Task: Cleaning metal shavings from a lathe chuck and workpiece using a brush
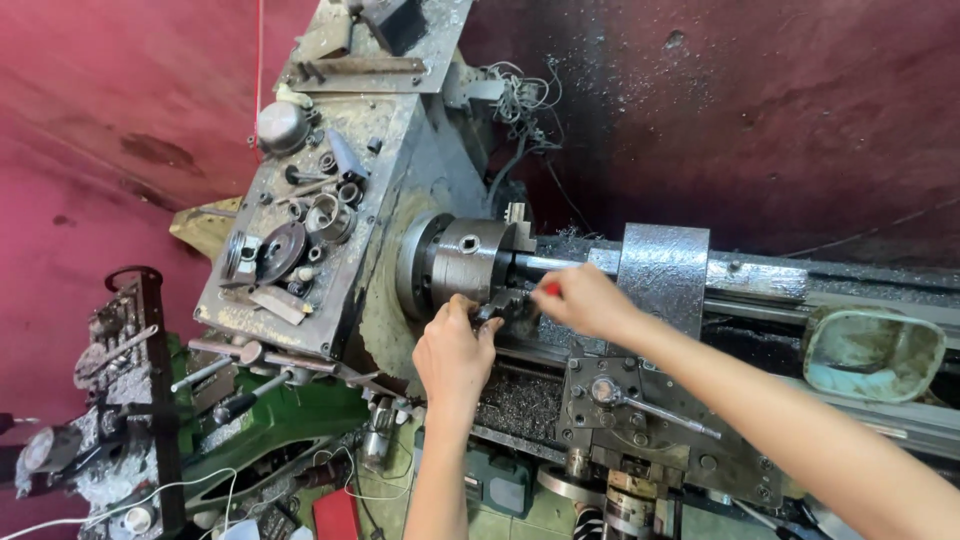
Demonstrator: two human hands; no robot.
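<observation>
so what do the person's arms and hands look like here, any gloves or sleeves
Both are bare: the left hand and right hand wear no gloves, and no sleeve covers either forearm as far as the picture shows. No watch, ring or wristband is visible. Both arms look slim.

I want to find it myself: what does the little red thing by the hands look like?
Start at the round grey chuck in the middle of the lathe. Right of it, the right hand pinches a small red tip. It is the only bright red spot among grey metal parts.
</observation>
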